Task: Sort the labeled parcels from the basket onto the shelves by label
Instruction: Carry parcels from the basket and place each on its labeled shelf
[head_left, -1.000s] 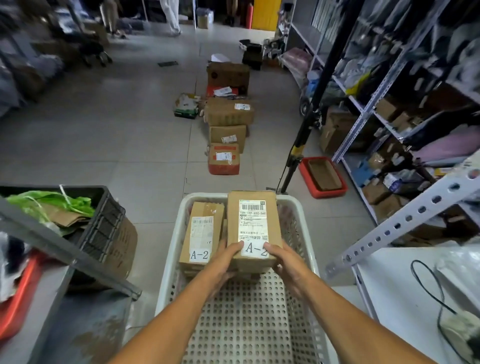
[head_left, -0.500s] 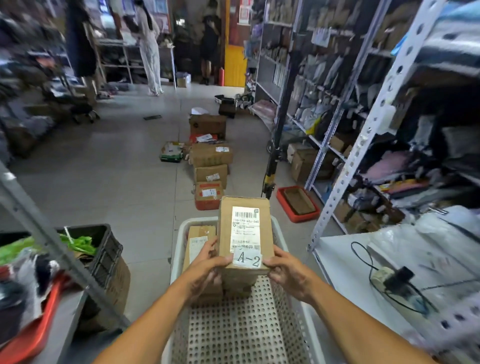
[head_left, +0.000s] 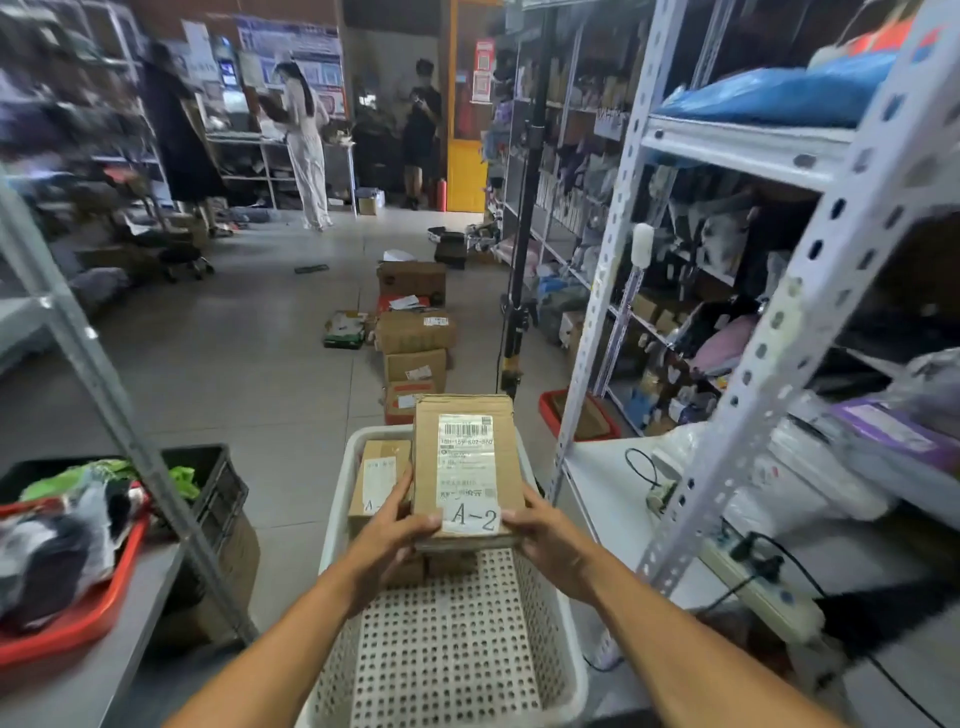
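A brown cardboard parcel (head_left: 467, 426) with a white shipping label marked "A-2" is lifted above the white perforated basket (head_left: 457, 639). My left hand (head_left: 395, 530) grips its near left corner and my right hand (head_left: 545, 535) grips its near right corner. A second brown parcel (head_left: 378, 467) with a partly hidden "A-" label lies in the basket at the far left, and more cardboard shows under the held one. White metal shelves (head_left: 748, 150) stand to the right.
A row of cardboard boxes (head_left: 415, 332) lies on the floor ahead, with a black pole (head_left: 524, 249) beside it. A red tray (head_left: 67, 618) and a black crate (head_left: 218, 493) sit left. A power strip and cables (head_left: 753, 587) lie on the right shelf. People stand far back.
Both hands have raised the A-2 parcel out of the basket, and the view has tilted up to show the shelves and the far room.
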